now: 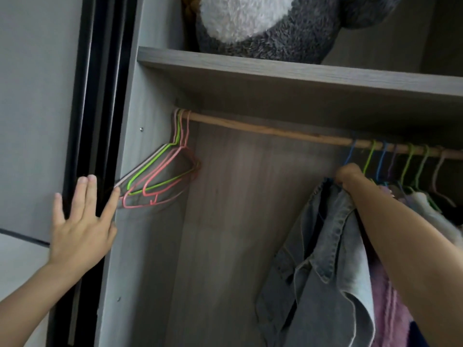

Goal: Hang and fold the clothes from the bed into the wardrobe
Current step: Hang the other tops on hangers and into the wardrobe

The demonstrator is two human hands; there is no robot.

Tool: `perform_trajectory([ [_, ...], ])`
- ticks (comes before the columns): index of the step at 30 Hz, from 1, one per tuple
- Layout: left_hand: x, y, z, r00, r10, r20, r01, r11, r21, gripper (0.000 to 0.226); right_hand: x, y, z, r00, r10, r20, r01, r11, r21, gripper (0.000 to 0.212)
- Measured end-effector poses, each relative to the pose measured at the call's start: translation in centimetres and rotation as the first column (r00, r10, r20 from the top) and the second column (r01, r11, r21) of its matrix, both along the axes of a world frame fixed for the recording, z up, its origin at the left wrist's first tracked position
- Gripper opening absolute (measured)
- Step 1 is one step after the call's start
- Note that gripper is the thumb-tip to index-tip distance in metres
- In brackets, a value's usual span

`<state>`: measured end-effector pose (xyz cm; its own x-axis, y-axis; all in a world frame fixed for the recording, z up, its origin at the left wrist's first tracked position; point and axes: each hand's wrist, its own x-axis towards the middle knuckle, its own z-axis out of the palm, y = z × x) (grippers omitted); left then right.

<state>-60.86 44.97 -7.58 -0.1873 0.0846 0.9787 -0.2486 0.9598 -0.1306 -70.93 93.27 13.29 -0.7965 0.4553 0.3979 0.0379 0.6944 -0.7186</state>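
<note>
Wooden rail [275, 132] inside the wardrobe [250, 221] carries empty hangers [160, 171] at its left end and hung clothes [426, 204] at its right end. The right hand [349, 176] grips the top of the denim garment [325, 246] just below the rail; the left hand [80, 221], fingers straight and spread, rests against the side panel [140, 234]. A plush toy [263, 26] occupies the shelf [275, 73] above.

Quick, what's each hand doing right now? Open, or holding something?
Left hand: open, holding nothing.
Right hand: closed, gripping the top of the denim jacket.
</note>
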Motion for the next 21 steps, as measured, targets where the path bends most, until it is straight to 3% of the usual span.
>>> perform_trajectory([
  [4, -0.3, -0.3, -0.2, 0.999, 0.020, -0.034, -0.021, 0.999, -0.037, 0.060, 1.1, -1.2, -0.1, 0.978, -0.206, 0.023, 0.195, 0.952, 0.236, 0.033],
  [7, -0.3, -0.2, -0.1, 0.998, 0.036, -0.047, -0.038, 0.998, -0.054, 0.060, 2.4, -4.0, 0.1, 0.939, -0.341, -0.053, 0.322, 0.811, 0.488, 0.037],
  [8, -0.3, -0.2, 0.0, 0.998, 0.043, -0.042, -0.046, 0.997, -0.058, 0.060, 2.5, -5.4, 0.1, 0.940, -0.332, -0.084, 0.318, 0.754, 0.576, 0.038],
  [10, -0.2, -0.1, 0.1, 0.999, 0.034, -0.020, -0.035, 0.998, -0.052, 0.061, 2.8, -8.8, -0.3, 0.968, -0.235, -0.085, 0.233, 0.729, 0.643, 0.039],
  [13, 0.3, -0.3, 0.2, 1.000, -0.022, 0.007, 0.022, 0.999, -0.043, 0.060, 3.1, -15.3, -2.1, 1.000, 0.018, 0.024, -0.028, 0.847, 0.530, 0.036],
  [15, 0.7, -0.8, 0.3, 0.997, -0.071, 0.006, 0.071, 0.997, -0.041, 0.057, 3.0, -19.9, -4.2, 0.970, 0.219, 0.103, -0.242, 0.878, 0.414, 0.039],
  [18, 1.1, -2.1, 0.4, 0.996, -0.092, 0.002, 0.092, 0.988, -0.122, 0.053, 2.4, -26.7, -7.5, 0.858, 0.482, 0.177, -0.511, 0.836, 0.199, 0.040],
  [21, 0.8, -2.8, 0.2, 0.992, -0.128, -0.012, 0.123, 0.974, -0.188, 0.050, 2.2, -32.0, -9.3, 0.777, 0.607, 0.165, -0.618, 0.786, 0.019, 0.045],
])
